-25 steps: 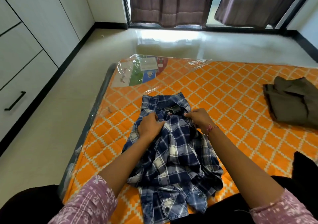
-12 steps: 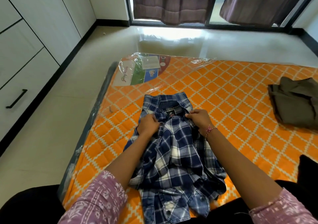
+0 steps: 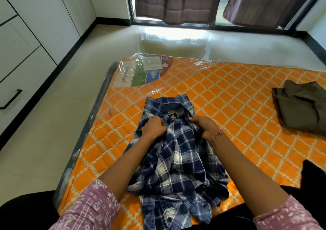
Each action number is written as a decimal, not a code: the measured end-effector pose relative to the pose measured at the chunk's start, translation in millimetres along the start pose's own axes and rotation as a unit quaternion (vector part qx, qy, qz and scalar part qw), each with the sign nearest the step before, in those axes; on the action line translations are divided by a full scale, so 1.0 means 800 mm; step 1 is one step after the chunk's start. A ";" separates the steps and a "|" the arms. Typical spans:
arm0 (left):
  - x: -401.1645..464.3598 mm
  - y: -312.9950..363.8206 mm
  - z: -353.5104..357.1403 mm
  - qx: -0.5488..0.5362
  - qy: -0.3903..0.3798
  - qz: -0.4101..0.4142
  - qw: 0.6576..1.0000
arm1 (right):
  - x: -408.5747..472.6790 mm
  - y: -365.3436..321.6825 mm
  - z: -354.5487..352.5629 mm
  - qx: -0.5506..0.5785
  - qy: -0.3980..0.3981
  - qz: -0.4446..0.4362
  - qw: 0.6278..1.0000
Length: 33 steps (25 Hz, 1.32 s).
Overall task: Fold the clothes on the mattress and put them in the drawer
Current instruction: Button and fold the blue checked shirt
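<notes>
Along the left edge, white cabinet fronts; lowest drawer [image 3: 19, 81] closed, black bar handle [image 3: 11, 99] on its face. Pale tiled floor [image 3: 53, 132] between cabinet and mattress.

Orange diamond-patterned mattress [image 3: 247, 92] lies on the floor, clear plastic wrap over it, printed label [image 3: 141, 72] under the plastic at the far left corner.

Blue-and-white plaid shirt [image 3: 180, 159] on the mattress near its left edge, collar pointing away from the person, body bunched and rumpled, lower hem with snap buttons nearest the camera.

Left hand [image 3: 154, 128]: fingers curled, grip clenched on shirt fabric just left of the collar opening. Pink printed sleeve [image 3: 91, 208] at the forearm.

Right hand [image 3: 205, 128]: fingers curled, grip grasping shirt fabric on the right side of the collar. Pink-and-white thread bracelet [image 3: 217, 135] on the wrist.

Olive-brown garment [image 3: 301, 106] on the mattress at far right, loosely heaped, well apart from the shirt.

Dark curtains [image 3: 178, 2] hang over the window at the far wall.
</notes>
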<state>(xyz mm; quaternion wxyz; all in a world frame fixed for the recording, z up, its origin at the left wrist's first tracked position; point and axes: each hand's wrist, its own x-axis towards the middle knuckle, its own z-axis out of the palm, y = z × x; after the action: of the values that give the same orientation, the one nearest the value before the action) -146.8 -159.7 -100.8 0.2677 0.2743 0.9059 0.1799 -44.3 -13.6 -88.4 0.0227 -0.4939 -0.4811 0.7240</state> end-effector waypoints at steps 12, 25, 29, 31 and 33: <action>-0.021 0.020 0.006 0.139 0.057 -0.060 0.987 | -0.015 -0.008 -0.032 0.025 -0.092 0.002 0.995; 0.000 0.003 0.011 -0.162 0.014 -0.094 0.982 | -0.032 -0.004 -0.018 -0.293 0.054 -0.168 0.940; -0.003 0.008 0.005 -0.186 0.029 -0.080 0.979 | -0.036 -0.011 -0.006 -0.244 0.071 -0.131 0.958; -0.006 0.009 -0.016 -0.280 0.001 -0.064 0.958 | -0.041 -0.018 0.000 -0.147 0.055 -0.069 0.985; -0.012 0.009 -0.041 -0.335 -0.015 -0.054 0.941 | -0.051 -0.025 0.005 -0.081 0.029 -0.026 0.996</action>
<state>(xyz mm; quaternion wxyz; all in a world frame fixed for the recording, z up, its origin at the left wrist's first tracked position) -156.1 -165.5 -67.9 0.3667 0.1221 0.8029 0.4539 -35.3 -26.5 -45.6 0.0157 -0.5018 -0.5498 0.6676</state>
